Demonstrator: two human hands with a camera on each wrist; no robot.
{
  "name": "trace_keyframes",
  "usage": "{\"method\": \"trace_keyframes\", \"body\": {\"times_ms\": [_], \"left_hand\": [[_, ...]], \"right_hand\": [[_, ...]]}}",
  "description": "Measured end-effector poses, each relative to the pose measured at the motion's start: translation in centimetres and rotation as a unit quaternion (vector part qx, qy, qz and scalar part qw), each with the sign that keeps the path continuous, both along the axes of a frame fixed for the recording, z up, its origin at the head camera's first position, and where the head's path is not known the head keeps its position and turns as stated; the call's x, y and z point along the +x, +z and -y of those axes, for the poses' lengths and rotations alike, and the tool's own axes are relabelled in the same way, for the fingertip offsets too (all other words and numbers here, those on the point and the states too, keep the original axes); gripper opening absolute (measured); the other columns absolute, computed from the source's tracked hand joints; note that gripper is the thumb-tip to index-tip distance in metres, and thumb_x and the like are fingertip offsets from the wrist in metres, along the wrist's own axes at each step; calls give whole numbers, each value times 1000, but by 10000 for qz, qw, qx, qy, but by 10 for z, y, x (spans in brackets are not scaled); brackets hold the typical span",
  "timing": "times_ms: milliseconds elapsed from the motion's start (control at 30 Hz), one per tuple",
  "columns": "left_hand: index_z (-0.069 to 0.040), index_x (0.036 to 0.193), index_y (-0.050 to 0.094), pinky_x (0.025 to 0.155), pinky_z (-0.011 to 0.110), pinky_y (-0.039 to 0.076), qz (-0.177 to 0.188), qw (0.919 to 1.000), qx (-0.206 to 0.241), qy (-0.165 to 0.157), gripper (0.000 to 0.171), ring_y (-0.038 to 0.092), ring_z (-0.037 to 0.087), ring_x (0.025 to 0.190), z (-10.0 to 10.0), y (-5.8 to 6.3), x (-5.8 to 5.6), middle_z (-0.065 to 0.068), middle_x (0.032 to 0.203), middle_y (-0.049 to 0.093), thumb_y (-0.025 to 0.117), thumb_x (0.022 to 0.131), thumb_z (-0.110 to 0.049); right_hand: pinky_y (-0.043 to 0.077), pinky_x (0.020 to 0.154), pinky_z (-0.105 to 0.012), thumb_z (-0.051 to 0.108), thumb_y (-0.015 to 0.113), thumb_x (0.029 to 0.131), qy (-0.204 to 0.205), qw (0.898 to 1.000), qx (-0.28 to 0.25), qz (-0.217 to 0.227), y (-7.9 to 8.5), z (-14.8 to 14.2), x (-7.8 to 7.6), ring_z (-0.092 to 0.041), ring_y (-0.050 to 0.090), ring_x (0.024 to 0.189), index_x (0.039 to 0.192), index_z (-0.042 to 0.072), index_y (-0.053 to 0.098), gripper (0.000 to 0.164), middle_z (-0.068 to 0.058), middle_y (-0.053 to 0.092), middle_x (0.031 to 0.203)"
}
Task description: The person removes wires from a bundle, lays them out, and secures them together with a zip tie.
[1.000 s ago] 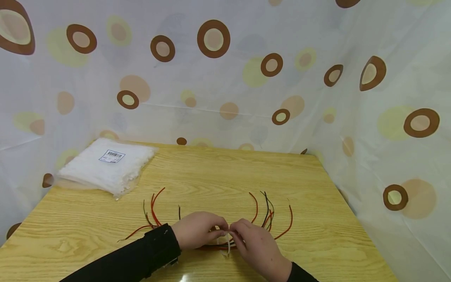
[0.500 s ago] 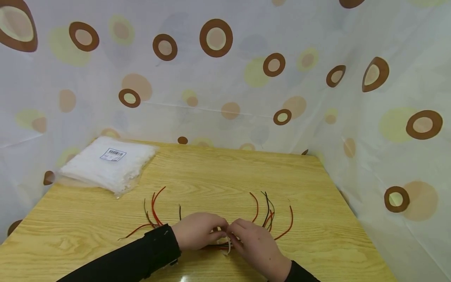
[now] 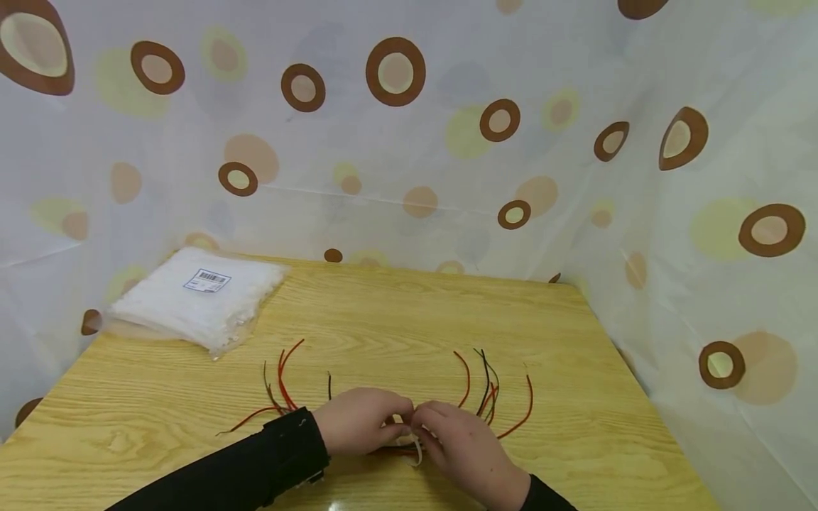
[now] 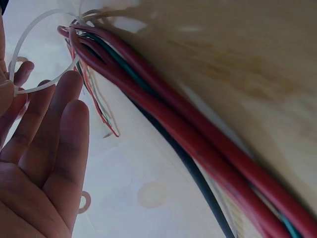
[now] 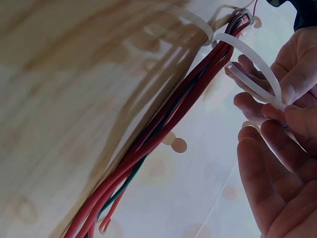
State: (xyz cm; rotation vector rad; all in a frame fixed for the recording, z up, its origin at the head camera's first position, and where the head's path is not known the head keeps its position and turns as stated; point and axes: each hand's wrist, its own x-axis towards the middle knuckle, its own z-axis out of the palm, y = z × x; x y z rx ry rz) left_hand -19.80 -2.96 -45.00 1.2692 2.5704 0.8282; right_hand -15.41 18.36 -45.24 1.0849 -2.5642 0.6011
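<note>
A white cable tie [image 5: 253,57] forms a loop around a bundle of red, black and green wires [image 4: 163,111] low over the table. My left hand [image 3: 364,422] pinches the tie above the bundle, between thumb and fingertips. Facing it, my right hand [image 3: 463,447] pinches the tie at almost the same spot, fingertips meeting the left ones. The loop is wide and stands off the wires in both wrist views. In the head view the fingers hide its upper part. Farther along the bundle, a second pale band [image 5: 250,19] goes round the wires.
A clear bag of white items with a barcode label [image 3: 207,280] lies at the table's back left. Loose wire ends fan out left [image 3: 281,380] and right [image 3: 530,404] of the hands. A patterned curtain [image 3: 383,156] surrounds the wooden table [image 3: 409,319].
My right fingertips have shifted slightly toward the left ones and cover more of the tie's top. The head view has shifted a little. Both hands keep their pinch; the bag has not moved.
</note>
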Motion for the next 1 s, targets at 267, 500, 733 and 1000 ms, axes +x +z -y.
{"method": "trace_keyframes", "body": {"times_ms": [267,500,733,1000], "left_hand": [[-28,101,65,70,18,49,144,9997,-158,-124,5,56,-4,77,1,-4,-3,-18,94,64,62,100,-24],[-27,98,65,68,19,49,209,9992,-327,-127,7,56,-3,76,2,-3,-4,-17,93,64,61,100,-22],[-26,94,65,66,19,46,107,9990,-419,-89,7,53,-1,71,1,-1,-2,-17,88,61,62,99,-22],[-25,91,65,66,18,45,-157,9987,-482,-71,7,51,-1,70,-1,-3,-2,-17,85,60,65,97,-22]], "right_hand": [[55,72,-22,9,71,92,-81,9997,-15,218,0,-2,2,-4,64,91,97,19,63,14,10,67,105],[54,67,-22,8,74,89,-143,9998,-101,102,0,-5,3,-5,65,86,96,20,62,18,6,68,105],[54,66,-23,10,74,89,-302,9994,-95,136,3,-7,5,-8,67,86,97,19,65,15,2,69,107],[50,61,-20,9,74,88,-378,9989,-247,102,5,-11,7,-4,63,78,96,23,64,19,5,69,105]]}}
